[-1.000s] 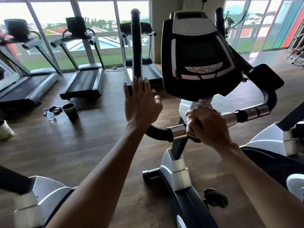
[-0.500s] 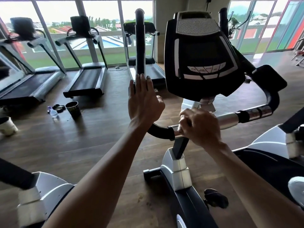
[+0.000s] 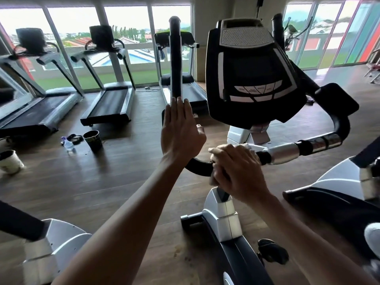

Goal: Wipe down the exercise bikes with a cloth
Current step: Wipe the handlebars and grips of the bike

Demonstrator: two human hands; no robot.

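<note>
I am pressing my left hand [image 3: 181,130], fingers straight, against the upright black bar [image 3: 175,58] of the exercise bike [image 3: 253,79], while my right hand [image 3: 234,171] is gripping a pale cloth [image 3: 247,146] around the middle of the handlebar [image 3: 287,151], below the console.

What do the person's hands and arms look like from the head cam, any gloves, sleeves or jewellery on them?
Both arms are bare from wrist to the frame's bottom edge: no sleeves show. The left hand and right hand wear no gloves. No watch, bracelet or ring is visible on either. The left hand's fingernails look short and unpainted; the right hand's nails are hidden.
</note>
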